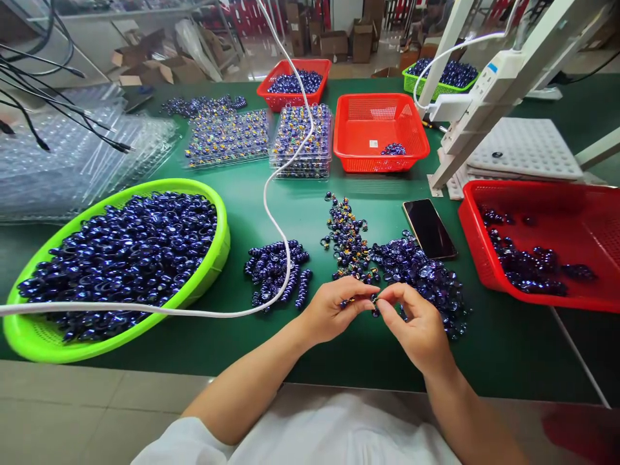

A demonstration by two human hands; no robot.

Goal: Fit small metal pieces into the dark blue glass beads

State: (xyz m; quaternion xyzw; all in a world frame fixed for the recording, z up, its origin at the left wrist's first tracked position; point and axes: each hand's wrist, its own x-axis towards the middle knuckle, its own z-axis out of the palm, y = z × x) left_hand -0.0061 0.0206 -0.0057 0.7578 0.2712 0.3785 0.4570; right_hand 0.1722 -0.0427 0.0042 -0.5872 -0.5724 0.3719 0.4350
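Note:
My left hand [341, 307] and my right hand [411, 323] meet fingertip to fingertip over the near side of the table. Pinched between them is a small shiny dark-blue piece [374, 303], mostly covered by the fingers. More dark blue shows under my left fingers, too hidden to make out. Just beyond my hands spreads a pile of blue pieces with gold-coloured parts [349, 236]. Beside my right hand lies a heap of flat dark-blue pieces [431, 278]. Left of my left hand are blue pieces stacked in short rows [271, 268].
A green basket [223, 226] full of blue pieces stands left; a red basket [484, 271] stands right. A phone [429, 227] lies beside the flat heap. A white cable [271, 206] crosses the table. Behind are filled clear trays [300, 142] and a red basket [358, 116].

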